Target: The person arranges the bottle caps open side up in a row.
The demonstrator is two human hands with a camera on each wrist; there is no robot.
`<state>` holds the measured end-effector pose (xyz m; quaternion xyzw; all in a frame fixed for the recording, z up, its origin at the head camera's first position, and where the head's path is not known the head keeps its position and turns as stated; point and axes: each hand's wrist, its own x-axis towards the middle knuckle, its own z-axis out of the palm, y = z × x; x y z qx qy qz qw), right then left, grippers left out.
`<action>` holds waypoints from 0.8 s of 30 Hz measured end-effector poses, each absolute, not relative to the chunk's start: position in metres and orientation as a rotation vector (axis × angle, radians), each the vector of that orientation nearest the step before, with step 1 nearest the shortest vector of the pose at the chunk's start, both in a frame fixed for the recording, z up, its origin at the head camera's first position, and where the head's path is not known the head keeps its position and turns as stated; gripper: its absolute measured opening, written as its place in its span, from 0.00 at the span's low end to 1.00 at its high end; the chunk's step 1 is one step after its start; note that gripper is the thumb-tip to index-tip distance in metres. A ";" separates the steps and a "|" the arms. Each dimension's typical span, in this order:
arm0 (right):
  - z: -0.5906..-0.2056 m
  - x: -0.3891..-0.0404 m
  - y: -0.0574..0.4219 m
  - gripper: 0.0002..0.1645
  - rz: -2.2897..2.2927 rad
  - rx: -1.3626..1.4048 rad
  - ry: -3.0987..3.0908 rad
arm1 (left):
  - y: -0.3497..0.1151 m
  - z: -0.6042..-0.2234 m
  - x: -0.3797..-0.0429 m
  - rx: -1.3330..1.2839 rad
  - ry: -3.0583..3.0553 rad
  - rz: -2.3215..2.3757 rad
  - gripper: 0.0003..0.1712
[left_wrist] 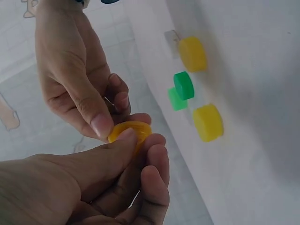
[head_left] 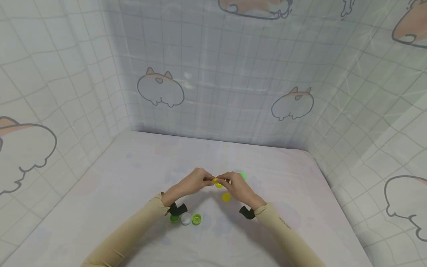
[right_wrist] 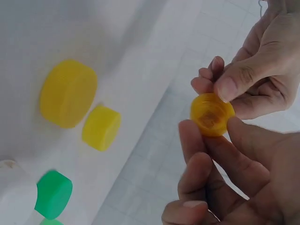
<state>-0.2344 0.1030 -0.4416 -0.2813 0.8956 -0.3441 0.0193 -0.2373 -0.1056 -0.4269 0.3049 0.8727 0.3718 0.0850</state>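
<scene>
Left hand, right hand pinch 1 yellow cap at 12 o'clock; we judge mid-handling, next calling for steadiness.

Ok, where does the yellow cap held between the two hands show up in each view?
Head: the yellow cap is below the picture's centre.
Left wrist: the yellow cap is slightly below and left of centre, partly covered.
Right wrist: the yellow cap is right of centre, its hollow side showing.
Shared landmark: the right hand, right of the cap in head, above-left in left wrist, below-right in right wrist.
</scene>
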 end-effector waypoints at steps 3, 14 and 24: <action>-0.440 -0.235 0.104 0.14 -1.119 -0.884 2.807 | -0.106 -0.424 -0.236 0.906 2.608 1.136 0.13; -0.442 -0.237 0.105 0.14 -1.295 -0.853 2.732 | -0.106 -0.422 -0.234 0.777 2.646 1.233 0.15; -0.441 -0.239 0.105 0.09 -1.368 -0.825 2.719 | -0.106 -0.420 -0.237 0.876 2.640 1.230 0.16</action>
